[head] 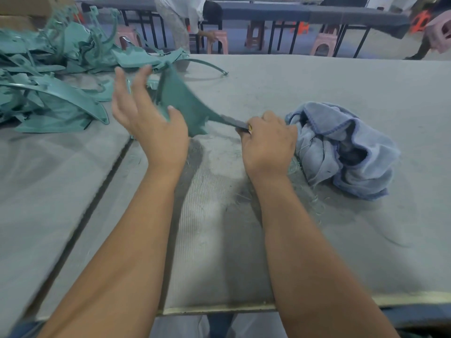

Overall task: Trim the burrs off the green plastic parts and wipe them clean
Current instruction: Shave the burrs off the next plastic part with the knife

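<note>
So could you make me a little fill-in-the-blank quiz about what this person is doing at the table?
1. The crumpled cloth on the table is ____ in colour.
2. The pile of green parts lies on the person's ____ side.
3. The knife is gripped by the ____ hand.
4. The left hand is beside one green ____.

Missing words: blue; left; right; part

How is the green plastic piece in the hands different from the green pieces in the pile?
The triangular green plastic piece is lifted, touched by the left hand; the pile of green plastic parts lies on the table untouched. It is single; the pile is tangled. It looks darker. Both are green plastic.
</note>
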Action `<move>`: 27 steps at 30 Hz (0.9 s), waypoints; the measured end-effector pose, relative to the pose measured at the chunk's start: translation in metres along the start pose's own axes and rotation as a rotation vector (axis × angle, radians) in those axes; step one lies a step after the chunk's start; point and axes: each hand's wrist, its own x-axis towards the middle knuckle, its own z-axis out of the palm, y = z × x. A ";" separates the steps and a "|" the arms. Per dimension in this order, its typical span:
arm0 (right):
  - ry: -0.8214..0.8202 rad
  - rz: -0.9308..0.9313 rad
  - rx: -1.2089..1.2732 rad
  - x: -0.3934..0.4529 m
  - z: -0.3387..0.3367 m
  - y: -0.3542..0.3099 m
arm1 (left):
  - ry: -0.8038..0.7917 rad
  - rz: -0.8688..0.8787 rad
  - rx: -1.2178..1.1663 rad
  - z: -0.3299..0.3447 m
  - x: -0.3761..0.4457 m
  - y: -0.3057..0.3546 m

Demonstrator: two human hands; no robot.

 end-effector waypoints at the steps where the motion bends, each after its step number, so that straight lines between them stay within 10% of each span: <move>1: 0.020 -0.005 -0.004 0.001 -0.001 0.000 | 0.021 -0.055 -0.058 0.000 -0.001 0.001; 8: 0.094 -0.015 0.231 0.003 -0.014 -0.010 | -0.075 -0.127 -0.151 0.002 -0.002 -0.003; 17: -0.116 0.658 1.198 0.010 -0.005 -0.010 | -0.803 -0.382 -0.263 0.011 -0.023 0.010; 27: -0.484 0.564 1.429 0.005 0.003 -0.015 | -0.984 -0.454 -0.452 0.011 -0.027 0.006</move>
